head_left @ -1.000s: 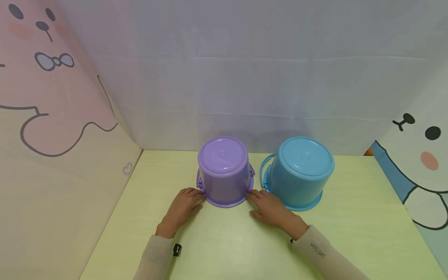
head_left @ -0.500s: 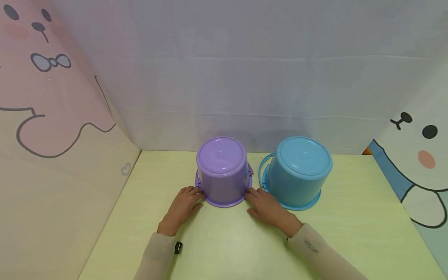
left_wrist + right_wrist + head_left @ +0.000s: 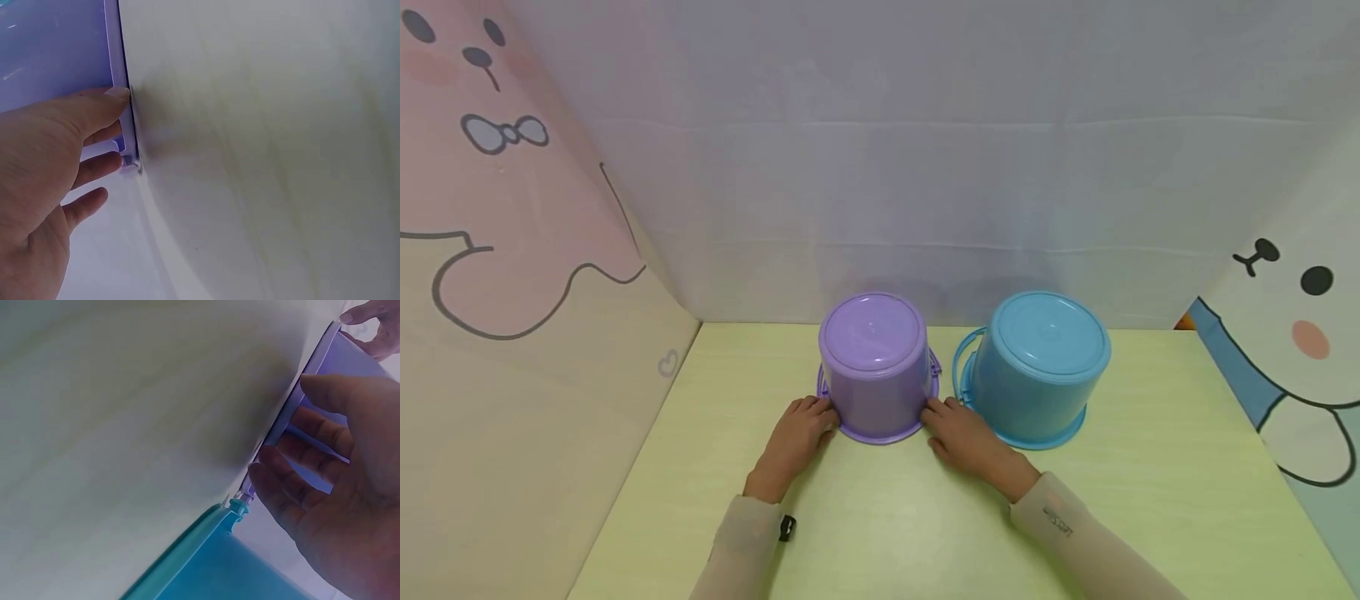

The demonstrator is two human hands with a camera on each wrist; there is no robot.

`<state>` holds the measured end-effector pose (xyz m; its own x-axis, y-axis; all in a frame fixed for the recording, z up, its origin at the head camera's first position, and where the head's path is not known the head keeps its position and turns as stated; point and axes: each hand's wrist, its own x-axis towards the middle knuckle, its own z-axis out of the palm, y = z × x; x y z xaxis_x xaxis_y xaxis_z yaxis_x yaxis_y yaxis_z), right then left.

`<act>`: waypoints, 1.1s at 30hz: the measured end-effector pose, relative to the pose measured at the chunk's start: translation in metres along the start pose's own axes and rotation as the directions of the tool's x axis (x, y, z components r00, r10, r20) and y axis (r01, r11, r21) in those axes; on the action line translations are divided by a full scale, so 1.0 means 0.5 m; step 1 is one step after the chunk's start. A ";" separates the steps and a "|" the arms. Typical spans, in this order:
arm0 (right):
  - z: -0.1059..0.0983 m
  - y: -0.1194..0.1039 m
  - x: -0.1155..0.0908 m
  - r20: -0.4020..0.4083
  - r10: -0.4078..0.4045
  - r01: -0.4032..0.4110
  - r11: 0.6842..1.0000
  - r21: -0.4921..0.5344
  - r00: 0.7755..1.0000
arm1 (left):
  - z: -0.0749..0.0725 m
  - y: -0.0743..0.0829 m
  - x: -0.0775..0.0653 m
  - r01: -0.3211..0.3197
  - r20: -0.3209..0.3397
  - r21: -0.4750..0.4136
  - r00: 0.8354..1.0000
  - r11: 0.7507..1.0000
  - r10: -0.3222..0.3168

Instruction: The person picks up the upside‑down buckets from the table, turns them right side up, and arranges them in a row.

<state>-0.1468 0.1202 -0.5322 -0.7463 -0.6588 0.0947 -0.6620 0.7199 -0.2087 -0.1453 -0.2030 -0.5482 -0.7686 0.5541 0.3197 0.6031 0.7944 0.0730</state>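
Observation:
An upside-down purple bucket (image 3: 880, 392) rests on its rim on the table, its flat base facing up. My left hand (image 3: 793, 433) holds the left side of the rim; in the left wrist view the thumb (image 3: 106, 107) lies on the rim's edge and the index finger is partly hidden behind it. From the right, my right hand (image 3: 966, 437) holds the opposite side, thumb (image 3: 325, 390) and fingertips at the rim. To the right of it stands a blue bucket (image 3: 1037, 400), also bottom up, close behind my right hand.
The blue bucket's handle (image 3: 958, 362) curves into the gap between the two buckets. A pale cloth wall (image 3: 880, 167) stands behind the table (image 3: 880, 517). Printed side panels with cartoon animals flank it left and right.
Both thumbs have drawn in toward the fingers at the purple bucket's rim. The buckets keep their places on the table; the head view has shifted slightly.

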 end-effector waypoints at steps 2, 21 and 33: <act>0.000 0.000 0.001 -0.002 -0.001 0.001 1.000 -0.006 1.000 | 0.001 0.001 0.002 0.003 -0.003 0.008 1.000 1.000 -0.003; -0.015 -0.012 0.002 -0.056 -0.025 0.025 1.000 -0.012 0.998 | -0.008 0.002 -0.011 0.046 -0.059 -0.021 0.997 0.999 -0.047; -0.025 -0.014 0.004 -0.198 -0.028 0.019 0.999 -0.044 0.980 | -0.017 0.008 -0.003 0.053 -0.142 -0.074 0.988 0.996 -0.063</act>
<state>-0.1446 0.1167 -0.5184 -0.7267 -0.6222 0.2912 -0.6786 0.7159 -0.1640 -0.1397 -0.2028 -0.5405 -0.7671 0.4619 0.4452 0.5756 0.8020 0.1597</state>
